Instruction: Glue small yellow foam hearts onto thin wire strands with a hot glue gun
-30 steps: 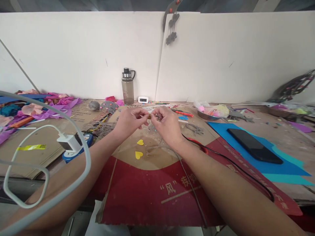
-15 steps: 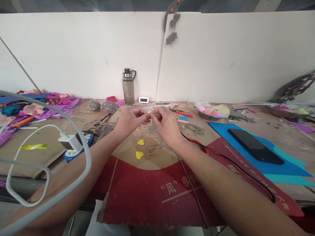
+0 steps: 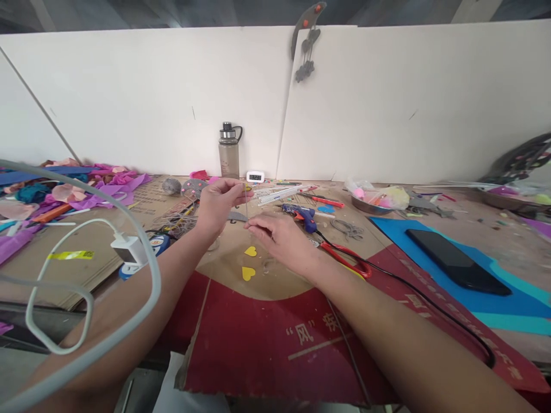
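My left hand (image 3: pixel 220 202) is raised over the cardboard, thumb and fingers pinching a small yellow piece (image 3: pixel 248 188). From that piece a thin grey thread (image 3: pixel 247 205) runs straight down to my right hand (image 3: pixel 278 236). The fingertips of my right hand are closed on the thread's lower part. Behind the thread lies a grey cut piece (image 3: pixel 236 217), partly hidden. Two yellow hearts, one farther (image 3: pixel 250 251) and one nearer (image 3: pixel 248 273), lie flat just below my hands. A blue glue gun (image 3: pixel 306 219) rests beyond my right hand.
Red-handled pliers or scissors (image 3: pixel 346 261) and a black cable (image 3: pixel 413 281) lie right of my forearm. A phone (image 3: pixel 456 261) rests on blue sheets. A bottle (image 3: pixel 229 152) and small clock (image 3: pixel 255 177) stand at the back. A white cable (image 3: pixel 152 269) loops across the left.
My hands were together at the yellow piece. Now the right hand has come down toward me, the thread is stretched between them, and the glue gun is uncovered.
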`<state>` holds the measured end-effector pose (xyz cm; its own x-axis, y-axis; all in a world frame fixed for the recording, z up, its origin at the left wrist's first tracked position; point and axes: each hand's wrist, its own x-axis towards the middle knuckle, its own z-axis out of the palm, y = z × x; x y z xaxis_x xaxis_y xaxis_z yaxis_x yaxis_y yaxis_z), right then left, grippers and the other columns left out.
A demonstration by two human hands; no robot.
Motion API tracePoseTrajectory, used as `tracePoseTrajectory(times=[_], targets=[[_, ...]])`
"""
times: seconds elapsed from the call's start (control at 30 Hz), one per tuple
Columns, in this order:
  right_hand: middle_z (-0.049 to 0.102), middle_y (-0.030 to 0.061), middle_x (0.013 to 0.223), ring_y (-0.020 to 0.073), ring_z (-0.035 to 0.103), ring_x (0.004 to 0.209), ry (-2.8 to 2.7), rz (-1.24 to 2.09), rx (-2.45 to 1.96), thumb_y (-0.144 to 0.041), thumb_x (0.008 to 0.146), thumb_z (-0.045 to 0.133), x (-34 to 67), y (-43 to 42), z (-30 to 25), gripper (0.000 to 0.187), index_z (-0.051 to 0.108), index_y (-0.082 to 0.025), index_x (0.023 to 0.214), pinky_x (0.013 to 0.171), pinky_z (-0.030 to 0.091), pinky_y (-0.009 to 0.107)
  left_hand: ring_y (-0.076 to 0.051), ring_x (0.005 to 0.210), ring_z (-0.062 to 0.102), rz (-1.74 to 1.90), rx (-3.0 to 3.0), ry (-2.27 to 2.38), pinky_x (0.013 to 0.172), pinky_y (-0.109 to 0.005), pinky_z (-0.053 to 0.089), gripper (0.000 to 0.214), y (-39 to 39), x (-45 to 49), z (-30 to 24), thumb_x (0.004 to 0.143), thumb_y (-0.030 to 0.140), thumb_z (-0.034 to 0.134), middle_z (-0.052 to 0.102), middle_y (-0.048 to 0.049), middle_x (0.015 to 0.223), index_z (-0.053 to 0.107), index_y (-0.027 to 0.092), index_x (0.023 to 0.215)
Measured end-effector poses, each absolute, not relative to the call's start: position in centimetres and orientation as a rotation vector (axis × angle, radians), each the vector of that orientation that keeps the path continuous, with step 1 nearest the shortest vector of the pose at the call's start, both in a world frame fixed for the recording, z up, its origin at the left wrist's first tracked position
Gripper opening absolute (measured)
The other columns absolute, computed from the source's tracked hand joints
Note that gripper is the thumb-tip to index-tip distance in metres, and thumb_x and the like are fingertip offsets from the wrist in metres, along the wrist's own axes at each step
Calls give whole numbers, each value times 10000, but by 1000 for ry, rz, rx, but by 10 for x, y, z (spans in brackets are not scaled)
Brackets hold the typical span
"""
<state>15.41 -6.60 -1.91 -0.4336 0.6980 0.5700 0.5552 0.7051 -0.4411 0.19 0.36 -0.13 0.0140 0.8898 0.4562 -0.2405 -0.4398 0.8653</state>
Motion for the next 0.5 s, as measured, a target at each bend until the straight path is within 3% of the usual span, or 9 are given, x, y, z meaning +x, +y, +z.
tracePoseTrajectory(times=[0.23,0.4,0.5], targets=[[655,46,757,153,571,709,-2086,185,-1179,-391,978,343,172,-66,-3,418,642,-171,787,685,402,269,-173,778,709,1622,1263,606,753,-288,564,176,10,-4,0,683,270,763,676,-18,714,640,149,718],[685,110,861,207,610,787,-1706,-18,-1671,-314,904,439,214,-32,-11,244,629,-167,857,714,426,310,-181,800,711,1619,1253,565,772,-300,564,205,8,-3,3,678,289,777,675,-16,716,631,152,719],[654,149,718,255,613,731,-1681,63,-1934,-326,814,562,236,-5,-34,223,593,-172,654,678,443,368,-176,794,711,1607,1240,560,768,-293,562,213,5,-2,5,672,292,780,665,-8,702,626,152,718]])
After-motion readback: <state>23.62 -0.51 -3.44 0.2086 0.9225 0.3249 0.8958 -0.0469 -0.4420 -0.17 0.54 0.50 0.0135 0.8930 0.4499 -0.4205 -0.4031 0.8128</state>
